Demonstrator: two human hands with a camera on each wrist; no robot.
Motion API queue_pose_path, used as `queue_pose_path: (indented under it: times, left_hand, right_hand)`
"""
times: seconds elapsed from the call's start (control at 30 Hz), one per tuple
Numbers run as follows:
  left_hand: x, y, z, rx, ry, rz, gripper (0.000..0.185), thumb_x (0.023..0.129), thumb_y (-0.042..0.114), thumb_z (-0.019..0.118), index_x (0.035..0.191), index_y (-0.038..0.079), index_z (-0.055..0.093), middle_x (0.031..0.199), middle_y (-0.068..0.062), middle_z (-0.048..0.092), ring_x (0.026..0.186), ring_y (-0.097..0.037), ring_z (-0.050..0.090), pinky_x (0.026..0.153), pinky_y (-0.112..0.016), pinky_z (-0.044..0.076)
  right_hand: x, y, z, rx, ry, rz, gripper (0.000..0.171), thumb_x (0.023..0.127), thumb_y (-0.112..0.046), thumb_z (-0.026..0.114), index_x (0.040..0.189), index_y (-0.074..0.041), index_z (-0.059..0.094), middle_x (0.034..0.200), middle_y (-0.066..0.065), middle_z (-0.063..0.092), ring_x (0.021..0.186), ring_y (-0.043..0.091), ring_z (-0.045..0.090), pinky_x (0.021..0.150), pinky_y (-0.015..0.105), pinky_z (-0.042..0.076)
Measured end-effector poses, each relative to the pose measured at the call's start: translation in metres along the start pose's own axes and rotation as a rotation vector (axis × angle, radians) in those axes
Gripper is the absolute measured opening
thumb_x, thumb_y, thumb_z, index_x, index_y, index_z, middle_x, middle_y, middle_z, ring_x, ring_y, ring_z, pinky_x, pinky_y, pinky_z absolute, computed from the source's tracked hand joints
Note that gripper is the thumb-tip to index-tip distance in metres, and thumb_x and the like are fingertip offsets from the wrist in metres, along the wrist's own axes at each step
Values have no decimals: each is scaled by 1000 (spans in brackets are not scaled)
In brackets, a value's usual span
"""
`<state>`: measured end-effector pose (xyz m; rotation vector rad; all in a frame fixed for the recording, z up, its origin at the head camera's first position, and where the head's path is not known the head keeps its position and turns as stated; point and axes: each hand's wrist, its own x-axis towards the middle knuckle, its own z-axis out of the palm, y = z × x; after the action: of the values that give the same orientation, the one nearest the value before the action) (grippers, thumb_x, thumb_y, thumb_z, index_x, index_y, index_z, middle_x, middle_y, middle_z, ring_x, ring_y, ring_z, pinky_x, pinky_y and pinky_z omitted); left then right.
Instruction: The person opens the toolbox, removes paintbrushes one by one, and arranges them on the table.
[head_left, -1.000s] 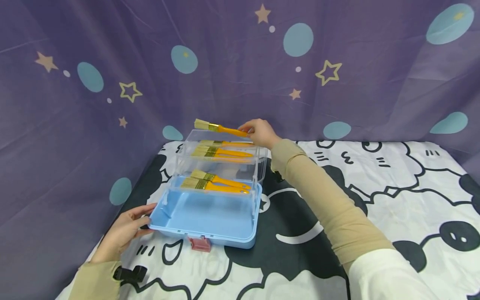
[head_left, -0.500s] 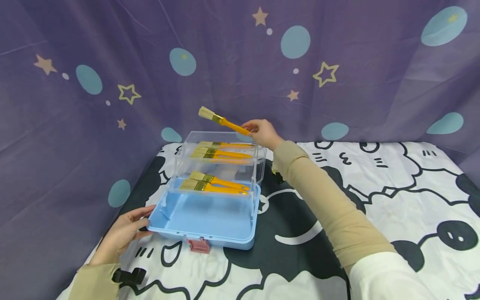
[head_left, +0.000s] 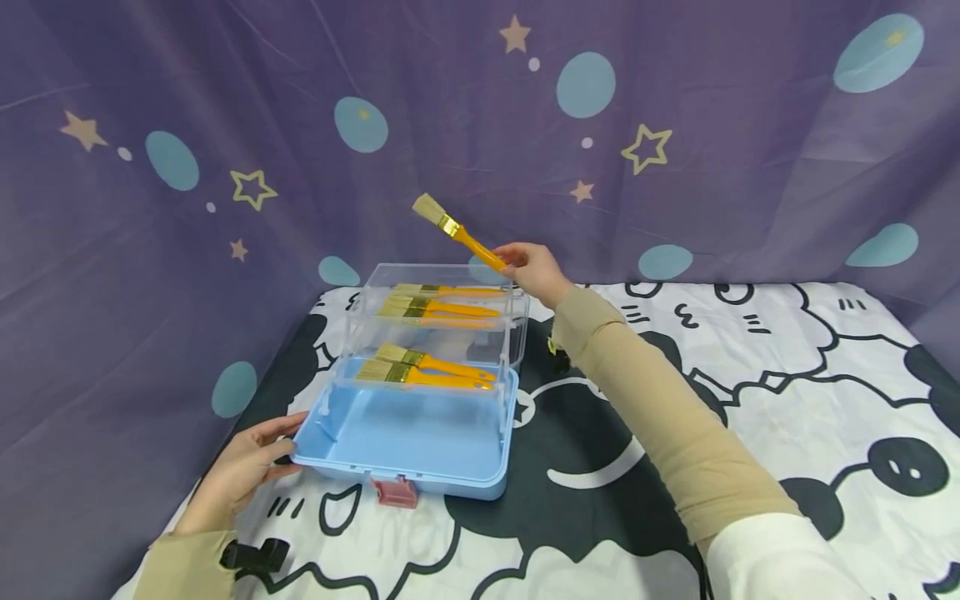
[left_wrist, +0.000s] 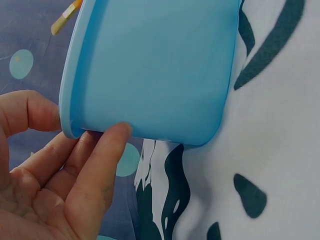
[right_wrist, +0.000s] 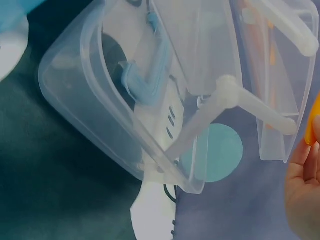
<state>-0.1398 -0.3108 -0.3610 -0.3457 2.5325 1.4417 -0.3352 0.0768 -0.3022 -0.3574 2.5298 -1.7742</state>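
A light blue box (head_left: 420, 429) stands with its clear stepped trays (head_left: 517, 329) folded out behind it. At its near left corner my left hand (head_left: 243, 468) grips the rim; in the left wrist view fingers (left_wrist: 107, 165) press along the blue wall (left_wrist: 155, 70). Above the trays my right hand (head_left: 536, 271) pinches a flat paintbrush (head_left: 480, 248) by the end of its orange handle, pale bristles up and left. Two paintbrushes (head_left: 450, 379) lie on the lowest tray, and several more paintbrushes (head_left: 461, 310) on the tiers above. The right wrist view shows only part of the right hand (right_wrist: 302, 192).
A pink latch (head_left: 395, 492) sits on the box's front. White hinge arms (right_wrist: 227, 92) link the trays. The cloth (head_left: 600, 517) under the box has black and white cartoon shapes; a purple curtain (head_left: 465, 108) hangs close behind the trays.
My right hand shifts slightly right, and its paintbrush tilts from nearly level to bristles well up. My left hand stays at the box corner.
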Motion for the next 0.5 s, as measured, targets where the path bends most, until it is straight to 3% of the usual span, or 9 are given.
queue_pose_path:
  times: [0.37, 0.5]
  left_hand:
    - [1, -1, 0, -11, -10, 9, 59, 89, 1, 43, 146, -6, 28, 146, -32, 30, 89, 3, 57, 74, -29, 56]
    - [1, -2, 0, -10, -18, 13, 59, 90, 2, 43, 146, -5, 27, 146, -32, 29, 89, 4, 56, 74, -29, 56]
  right_hand:
    - [-7, 14, 2, 291, 67, 98, 43, 89, 7, 55, 130, -3, 56, 99, 7, 53, 97, 23, 51, 100, 46, 44]
    - [-7, 14, 2, 373, 75, 107, 43, 89, 7, 54, 131, -1, 54, 99, 5, 52, 96, 22, 51, 101, 47, 41]
